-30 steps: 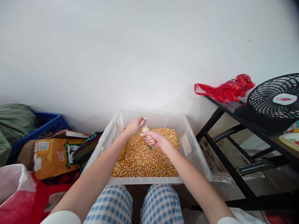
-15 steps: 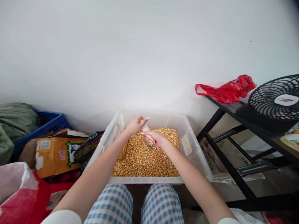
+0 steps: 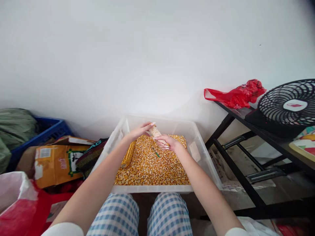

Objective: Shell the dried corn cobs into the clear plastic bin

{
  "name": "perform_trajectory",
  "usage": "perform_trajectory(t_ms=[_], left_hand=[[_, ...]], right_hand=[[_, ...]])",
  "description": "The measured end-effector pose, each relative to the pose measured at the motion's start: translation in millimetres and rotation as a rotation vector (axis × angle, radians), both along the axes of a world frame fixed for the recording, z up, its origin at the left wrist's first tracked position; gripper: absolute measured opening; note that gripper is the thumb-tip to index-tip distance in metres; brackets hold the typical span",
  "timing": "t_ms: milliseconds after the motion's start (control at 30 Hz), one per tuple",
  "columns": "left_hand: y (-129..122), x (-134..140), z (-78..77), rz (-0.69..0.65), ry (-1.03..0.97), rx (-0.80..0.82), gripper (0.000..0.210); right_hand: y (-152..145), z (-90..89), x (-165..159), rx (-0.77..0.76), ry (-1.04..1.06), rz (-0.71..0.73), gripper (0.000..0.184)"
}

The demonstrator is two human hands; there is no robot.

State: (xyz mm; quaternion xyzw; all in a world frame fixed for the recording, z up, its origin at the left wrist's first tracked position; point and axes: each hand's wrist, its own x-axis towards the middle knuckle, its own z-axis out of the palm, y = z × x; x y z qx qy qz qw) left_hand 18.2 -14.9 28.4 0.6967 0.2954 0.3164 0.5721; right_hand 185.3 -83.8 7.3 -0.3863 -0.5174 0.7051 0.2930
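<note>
The person's left hand (image 3: pixel 141 131) curls around the upper end of a pale, rough-surfaced, mostly stripped corn cob (image 3: pixel 155 131), while the right hand (image 3: pixel 169 142) grips its lower end. The cob slants between them over a wide, translucent, rectangular plastic bin (image 3: pixel 152 188). Inside spreads a thick, grainy layer of loose, glossy yellow-and-cream corn kernels (image 3: pixel 152 170). A yellow, tapered ear of corn with tight bumpy rows (image 3: pixel 129 154) lies on them beside the left forearm, and a thin green-ended tool (image 3: pixel 155 152) rests near the right hand. The person's knees, in blue-and-white checked cloth, are at the bin's near edge.

To the right, a crinkled, shiny red plastic bag (image 3: pixel 246 93) and a round black fan with a curved-rib grille (image 3: pixel 285 101) sit on a black-framed stand (image 3: pixel 226 129). The fan's white hub bears a small red emblem, too small to read.

To the left, an orange-yellow cardboard box (image 3: pixel 52 164) carries a white barcode label and a green-bordered picture; beside it, a black mesh bag (image 3: pixel 88 160) shows the teal letters "AG".
</note>
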Motion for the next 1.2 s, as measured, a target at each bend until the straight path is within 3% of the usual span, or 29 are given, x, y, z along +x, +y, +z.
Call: perform_trajectory(t_ms=[167, 233, 367, 433, 500, 633, 767, 833, 900, 1067, 1133, 1200], left_hand=[[2, 9, -11.7, 0.199, 0.128, 0.116, 0.043], [6, 8, -14.3, 0.231, 0.131, 0.059, 0.053], [8, -2, -7.1, -0.04, 0.004, -0.184, 0.061], [6, -6, -3.0, -0.14, -0.013, -0.167, 0.05], [4, -6, -2.8, -0.147, 0.005, -0.118, 0.042], [3, 2, -12.6, -0.044, 0.009, -0.057, 0.04], [8, 11, -22.5, 0.137, 0.027, 0.068, 0.04], [11, 12, -25.5, 0.251, 0.06, 0.158, 0.042], [14, 11, -26.9, 0.302, 0.082, 0.146, 0.046], [20, -1, -21.3, 0.223, -0.012, -0.175, 0.052], [18, -3, -18.2, 0.148, -0.005, -0.164, 0.05], [15, -1, -17.5, 0.103, 0.074, -0.034, 0.047]], right_hand=[[2, -16.8, -6, 0.079, -0.236, -0.182, 0.026], [3, -18.9, -8, 0.085, -0.258, -0.17, 0.027], [5, -14.1, 0, 0.049, -0.144, -0.051, 0.027], [6, -11.5, 6, 0.013, -0.096, 0.011, 0.028], [6, -10.4, 10, -0.003, -0.077, 0.055, 0.029], [4, -12.3, 7, 0.067, -0.158, -0.072, 0.026], [4, -17.1, -6, 0.248, -0.388, -0.238, 0.023], [5, -19.6, -12, 0.34, -0.508, -0.284, 0.024], [6, -20.9, -14, 0.381, -0.567, -0.287, 0.025], [5, -17.6, -8, 0.315, -0.529, -0.252, 0.027], [5, -16.4, -4, 0.292, -0.505, -0.286, 0.028], [6, -16.6, -3, 0.278, -0.504, -0.317, 0.029]])
